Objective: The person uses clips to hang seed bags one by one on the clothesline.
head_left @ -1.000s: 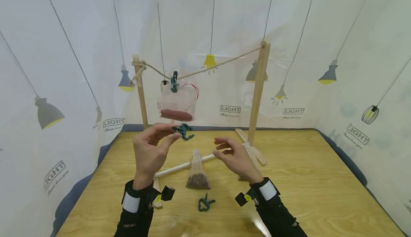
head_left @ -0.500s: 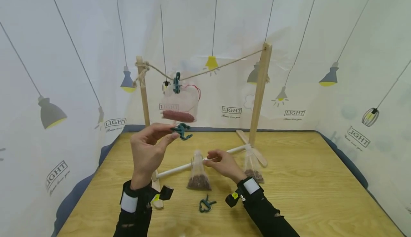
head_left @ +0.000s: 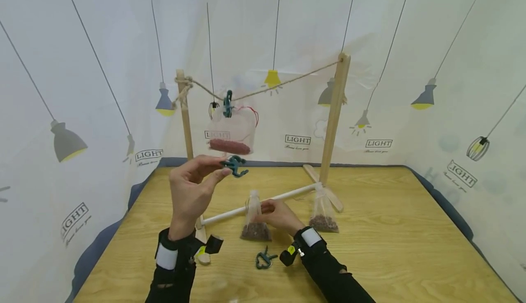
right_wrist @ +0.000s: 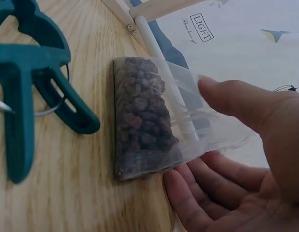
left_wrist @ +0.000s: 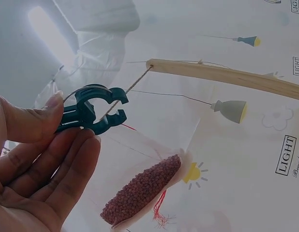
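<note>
My left hand (head_left: 191, 193) pinches a green spring clamp (head_left: 234, 166) by its handles, with the clamp's mouth spread in the left wrist view. My right hand (head_left: 283, 215) is at a sheer bag (head_left: 255, 231) standing on the table. In the right wrist view its thumb and fingers are spread either side of the bag's upper part, and dark reddish-brown pieces fill the bottom. On the rope (head_left: 287, 83) another green clamp (head_left: 228, 104) holds up a sheer bag of small reddish grains (left_wrist: 142, 191). A third green clamp (right_wrist: 38, 63) lies on the table near my right wrist.
Two wooden posts (head_left: 334, 120) carry the sagging rope, joined low down by a white rod (head_left: 230, 215) behind the standing bag. Another filled sheer bag (head_left: 323, 223) stands by the right post. A wall sheet printed with lamps rises behind the table (head_left: 390, 248).
My right hand has moved left and down from beside the right post to the middle bag. My left hand stays nearly in place with its clamp.
</note>
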A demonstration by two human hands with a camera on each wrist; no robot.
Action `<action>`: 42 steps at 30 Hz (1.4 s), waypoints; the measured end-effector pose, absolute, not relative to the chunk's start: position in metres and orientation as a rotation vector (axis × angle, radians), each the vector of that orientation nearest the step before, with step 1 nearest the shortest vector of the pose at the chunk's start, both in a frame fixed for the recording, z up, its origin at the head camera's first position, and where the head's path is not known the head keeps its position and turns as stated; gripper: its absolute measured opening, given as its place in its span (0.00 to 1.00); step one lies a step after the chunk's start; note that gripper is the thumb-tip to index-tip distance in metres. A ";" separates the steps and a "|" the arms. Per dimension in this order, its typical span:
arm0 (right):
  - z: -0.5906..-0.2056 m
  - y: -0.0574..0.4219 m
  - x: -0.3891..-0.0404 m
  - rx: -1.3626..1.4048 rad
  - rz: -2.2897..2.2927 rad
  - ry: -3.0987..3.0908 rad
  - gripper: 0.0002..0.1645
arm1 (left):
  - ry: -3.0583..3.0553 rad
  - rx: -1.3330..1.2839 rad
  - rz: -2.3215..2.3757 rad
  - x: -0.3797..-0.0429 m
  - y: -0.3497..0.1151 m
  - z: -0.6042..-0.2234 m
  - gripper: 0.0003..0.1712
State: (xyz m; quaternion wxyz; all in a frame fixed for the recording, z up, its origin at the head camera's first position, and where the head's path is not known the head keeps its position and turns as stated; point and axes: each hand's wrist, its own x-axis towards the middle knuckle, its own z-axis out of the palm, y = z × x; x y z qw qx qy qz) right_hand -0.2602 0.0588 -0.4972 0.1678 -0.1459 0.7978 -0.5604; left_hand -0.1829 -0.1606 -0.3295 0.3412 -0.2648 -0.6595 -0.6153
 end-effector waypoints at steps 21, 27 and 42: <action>-0.508 0.064 -0.261 -0.504 -1.618 2.324 0.10 | -1.712 -0.683 -1.604 -0.187 -0.159 -0.328 0.12; -0.509 0.068 -0.261 -0.538 -1.650 2.310 0.11 | -1.715 -0.688 -1.588 -0.189 -0.159 -0.330 0.12; -0.479 0.086 -0.267 -0.463 -1.755 2.280 0.13 | -1.756 -0.642 -1.538 -0.186 -0.159 -0.333 0.10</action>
